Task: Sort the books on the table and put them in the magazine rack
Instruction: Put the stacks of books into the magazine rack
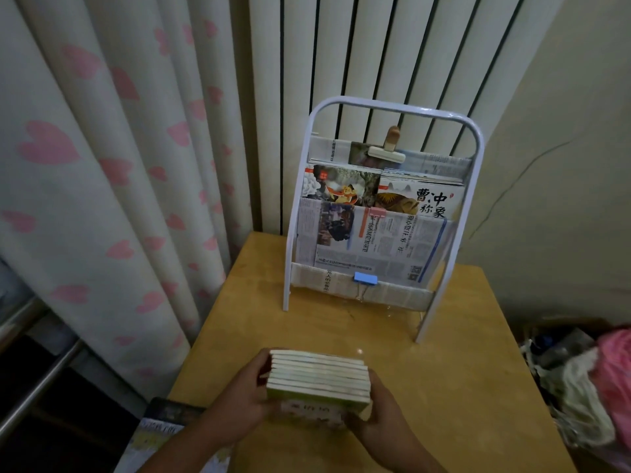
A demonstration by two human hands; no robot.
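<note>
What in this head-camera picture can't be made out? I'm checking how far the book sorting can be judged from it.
- Stack of books: titles unreadable; only page edges show, and the front cover is blurred.
- Left hand and right hand: fingers hidden behind the stack.
- Rack: the newspaper covers the lower pocket's contents.
- Magazine at the table's near left: cut off by the bottom edge.

Dim, flat indoor light with dark lower-left corner, small glare spots on the table [444, 387] top, soft focus throughout, blur worst at the hands, wide-angle bending of the curtain [102, 165] at edges.
</note>
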